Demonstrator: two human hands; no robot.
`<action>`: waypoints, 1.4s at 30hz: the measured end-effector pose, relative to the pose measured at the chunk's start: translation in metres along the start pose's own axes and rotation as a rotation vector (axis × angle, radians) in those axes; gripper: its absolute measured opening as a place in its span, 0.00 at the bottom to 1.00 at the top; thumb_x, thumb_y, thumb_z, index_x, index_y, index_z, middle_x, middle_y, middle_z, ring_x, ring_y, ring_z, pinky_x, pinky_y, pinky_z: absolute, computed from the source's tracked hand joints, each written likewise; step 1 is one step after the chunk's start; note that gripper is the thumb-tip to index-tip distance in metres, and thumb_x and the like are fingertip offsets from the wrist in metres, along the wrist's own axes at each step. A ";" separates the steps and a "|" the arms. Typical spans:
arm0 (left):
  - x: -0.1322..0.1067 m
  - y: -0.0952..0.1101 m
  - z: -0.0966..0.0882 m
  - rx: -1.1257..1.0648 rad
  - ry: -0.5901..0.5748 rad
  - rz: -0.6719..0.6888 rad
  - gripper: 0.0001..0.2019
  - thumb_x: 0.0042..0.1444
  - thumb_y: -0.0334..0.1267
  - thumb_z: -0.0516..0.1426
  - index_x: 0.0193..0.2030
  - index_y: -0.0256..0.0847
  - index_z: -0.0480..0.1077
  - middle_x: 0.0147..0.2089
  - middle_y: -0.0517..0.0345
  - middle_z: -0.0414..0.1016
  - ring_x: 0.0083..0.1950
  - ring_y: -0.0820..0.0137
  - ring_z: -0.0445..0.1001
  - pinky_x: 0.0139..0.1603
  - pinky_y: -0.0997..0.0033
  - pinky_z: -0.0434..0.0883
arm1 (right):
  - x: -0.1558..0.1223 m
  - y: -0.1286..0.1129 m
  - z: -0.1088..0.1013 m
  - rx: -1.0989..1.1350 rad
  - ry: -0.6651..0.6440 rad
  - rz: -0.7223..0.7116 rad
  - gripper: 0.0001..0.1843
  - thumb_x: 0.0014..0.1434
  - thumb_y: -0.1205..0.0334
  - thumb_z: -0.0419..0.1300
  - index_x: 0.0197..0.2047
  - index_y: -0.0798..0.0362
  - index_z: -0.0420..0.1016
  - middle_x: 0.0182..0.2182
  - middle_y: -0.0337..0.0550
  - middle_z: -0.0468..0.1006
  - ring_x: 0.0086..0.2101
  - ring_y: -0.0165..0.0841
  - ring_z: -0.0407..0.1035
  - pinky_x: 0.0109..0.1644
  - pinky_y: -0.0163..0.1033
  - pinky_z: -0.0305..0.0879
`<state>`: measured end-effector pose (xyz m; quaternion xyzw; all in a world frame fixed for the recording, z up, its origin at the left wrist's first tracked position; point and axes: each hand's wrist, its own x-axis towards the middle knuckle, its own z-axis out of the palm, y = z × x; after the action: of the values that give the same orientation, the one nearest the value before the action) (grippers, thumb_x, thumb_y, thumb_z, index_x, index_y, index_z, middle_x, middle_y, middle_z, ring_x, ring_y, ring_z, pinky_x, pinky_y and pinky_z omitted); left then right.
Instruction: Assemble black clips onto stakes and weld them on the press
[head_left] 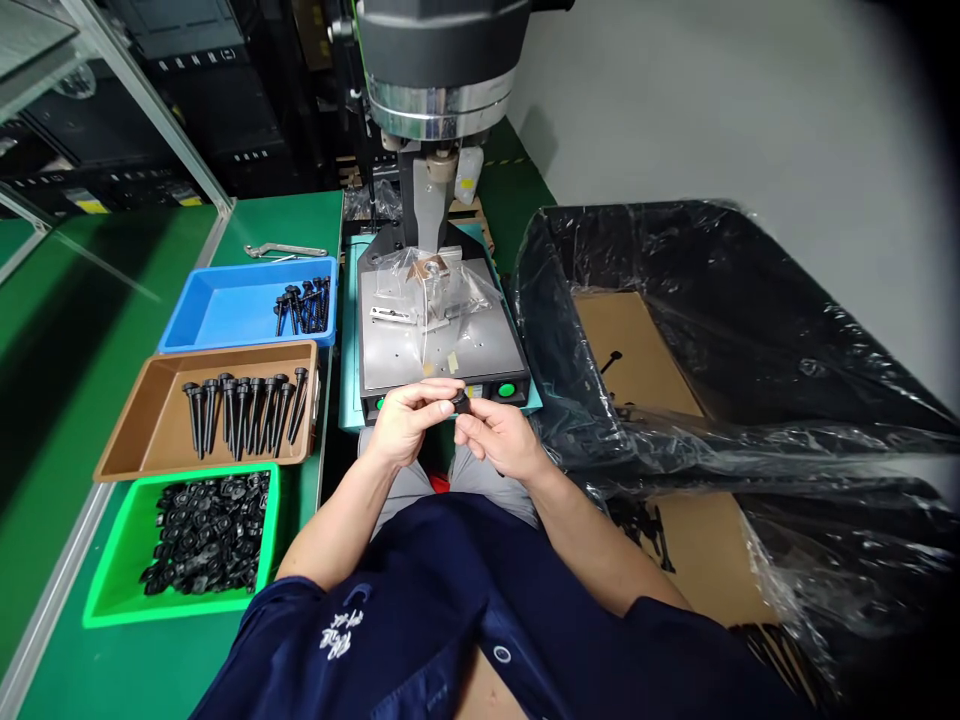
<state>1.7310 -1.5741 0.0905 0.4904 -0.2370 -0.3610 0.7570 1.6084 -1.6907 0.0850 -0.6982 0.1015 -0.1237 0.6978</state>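
A small black plastic part is pinched between my two hands, in front of the machine's base. My left hand has its thumb and forefinger closed on the part's left side. From the other side, the fingertips of my right hand close on it too. Its exact shape is mostly covered by my fingers. Just beyond my hands sits the grey press base with a green button. A metal fixture wrapped in clear plastic stands on that base, under the machine head.
On the green bench to the left stand a blue tray with black bolt-like parts, a brown tray with long black parts, and a green bin of small black pieces. A wrench lies behind. Black-lined boxes stand at right.
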 end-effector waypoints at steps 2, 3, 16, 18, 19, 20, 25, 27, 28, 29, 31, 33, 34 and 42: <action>0.000 0.002 -0.001 -0.002 -0.009 -0.021 0.08 0.43 0.36 0.72 0.32 0.43 0.82 0.44 0.52 0.82 0.49 0.62 0.78 0.56 0.57 0.71 | 0.000 0.001 -0.001 0.042 -0.016 0.013 0.22 0.62 0.42 0.58 0.28 0.53 0.70 0.20 0.36 0.72 0.16 0.23 0.60 0.21 0.32 0.57; 0.000 0.003 -0.002 0.000 -0.013 -0.033 0.08 0.43 0.36 0.72 0.32 0.43 0.82 0.44 0.52 0.82 0.48 0.62 0.78 0.55 0.57 0.71 | 0.000 0.003 -0.001 0.061 -0.023 0.022 0.23 0.62 0.42 0.59 0.28 0.54 0.71 0.20 0.36 0.72 0.15 0.23 0.60 0.20 0.32 0.57; 0.007 0.003 -0.001 0.001 -0.050 -0.091 0.06 0.45 0.33 0.70 0.32 0.39 0.81 0.44 0.49 0.82 0.47 0.61 0.79 0.54 0.56 0.72 | -0.001 0.010 0.003 0.071 0.062 0.045 0.22 0.62 0.43 0.59 0.27 0.53 0.69 0.21 0.37 0.73 0.15 0.23 0.60 0.19 0.31 0.55; 0.007 0.003 -0.001 -0.004 -0.042 -0.122 0.06 0.44 0.34 0.71 0.31 0.39 0.81 0.43 0.49 0.82 0.46 0.62 0.79 0.51 0.58 0.73 | -0.002 0.011 0.003 0.050 0.063 0.060 0.22 0.62 0.43 0.57 0.28 0.53 0.68 0.21 0.36 0.73 0.14 0.23 0.60 0.18 0.31 0.55; 0.008 0.002 -0.002 0.000 -0.040 -0.136 0.06 0.44 0.34 0.71 0.30 0.39 0.81 0.43 0.49 0.82 0.45 0.62 0.79 0.50 0.58 0.73 | -0.002 0.013 0.003 0.038 0.058 0.070 0.21 0.62 0.43 0.57 0.28 0.52 0.68 0.21 0.36 0.73 0.14 0.23 0.60 0.18 0.31 0.55; 0.008 0.003 -0.002 0.009 -0.037 -0.144 0.07 0.43 0.34 0.71 0.30 0.38 0.81 0.43 0.49 0.82 0.44 0.62 0.79 0.49 0.59 0.74 | -0.003 0.014 0.002 0.017 0.055 0.077 0.20 0.63 0.44 0.56 0.29 0.52 0.68 0.21 0.36 0.73 0.14 0.24 0.60 0.18 0.31 0.55; 0.010 0.005 -0.006 0.074 -0.060 -0.139 0.07 0.43 0.34 0.71 0.29 0.38 0.81 0.42 0.48 0.82 0.44 0.62 0.80 0.50 0.59 0.74 | -0.005 0.020 -0.001 -0.214 0.107 -0.020 0.15 0.65 0.52 0.55 0.32 0.52 0.71 0.22 0.37 0.74 0.18 0.26 0.64 0.23 0.32 0.58; 0.010 0.007 -0.008 0.080 -0.072 -0.148 0.07 0.43 0.35 0.71 0.30 0.38 0.80 0.42 0.48 0.82 0.44 0.62 0.80 0.48 0.60 0.74 | -0.005 0.019 -0.001 -0.303 0.124 -0.085 0.12 0.65 0.55 0.55 0.34 0.52 0.73 0.22 0.37 0.76 0.22 0.28 0.68 0.27 0.33 0.60; 0.010 0.008 -0.009 0.083 -0.080 -0.151 0.07 0.43 0.35 0.71 0.30 0.38 0.80 0.43 0.48 0.82 0.45 0.62 0.80 0.47 0.61 0.75 | -0.005 0.018 -0.001 -0.333 0.126 -0.111 0.12 0.65 0.56 0.55 0.36 0.52 0.74 0.23 0.38 0.76 0.23 0.29 0.69 0.29 0.33 0.61; 0.010 0.009 -0.010 0.087 -0.090 -0.154 0.07 0.44 0.35 0.71 0.30 0.38 0.80 0.43 0.48 0.82 0.45 0.62 0.80 0.47 0.61 0.75 | -0.005 0.018 -0.001 -0.351 0.125 -0.131 0.11 0.65 0.56 0.55 0.38 0.53 0.75 0.23 0.38 0.76 0.24 0.29 0.70 0.30 0.33 0.62; 0.010 0.009 -0.013 0.104 -0.116 -0.149 0.07 0.45 0.35 0.71 0.30 0.38 0.80 0.42 0.49 0.82 0.45 0.62 0.80 0.48 0.61 0.75 | -0.005 0.018 -0.001 -0.353 0.117 -0.142 0.11 0.66 0.56 0.55 0.39 0.53 0.75 0.23 0.37 0.76 0.24 0.29 0.70 0.31 0.34 0.62; 0.009 0.008 -0.014 0.130 -0.132 -0.127 0.06 0.46 0.35 0.70 0.31 0.39 0.80 0.41 0.49 0.83 0.44 0.64 0.80 0.49 0.60 0.74 | -0.005 0.020 0.000 -0.332 0.110 -0.125 0.11 0.66 0.56 0.55 0.39 0.53 0.75 0.23 0.37 0.76 0.24 0.29 0.68 0.30 0.33 0.61; 0.009 0.008 -0.015 0.141 -0.134 -0.115 0.06 0.46 0.35 0.70 0.30 0.39 0.80 0.41 0.50 0.83 0.43 0.64 0.80 0.49 0.60 0.74 | -0.005 0.021 0.001 -0.310 0.104 -0.111 0.11 0.66 0.56 0.55 0.38 0.53 0.74 0.22 0.37 0.76 0.23 0.28 0.67 0.29 0.33 0.60; 0.010 0.012 -0.011 0.248 -0.121 -0.058 0.06 0.45 0.35 0.71 0.29 0.39 0.81 0.41 0.49 0.82 0.44 0.63 0.79 0.50 0.58 0.74 | -0.006 0.023 0.008 -0.151 0.092 -0.021 0.17 0.66 0.51 0.55 0.29 0.52 0.68 0.20 0.35 0.71 0.20 0.26 0.62 0.26 0.33 0.58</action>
<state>1.7490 -1.5724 0.0965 0.5643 -0.3108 -0.3795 0.6640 1.6058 -1.6812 0.0619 -0.7433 0.1350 -0.1549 0.6366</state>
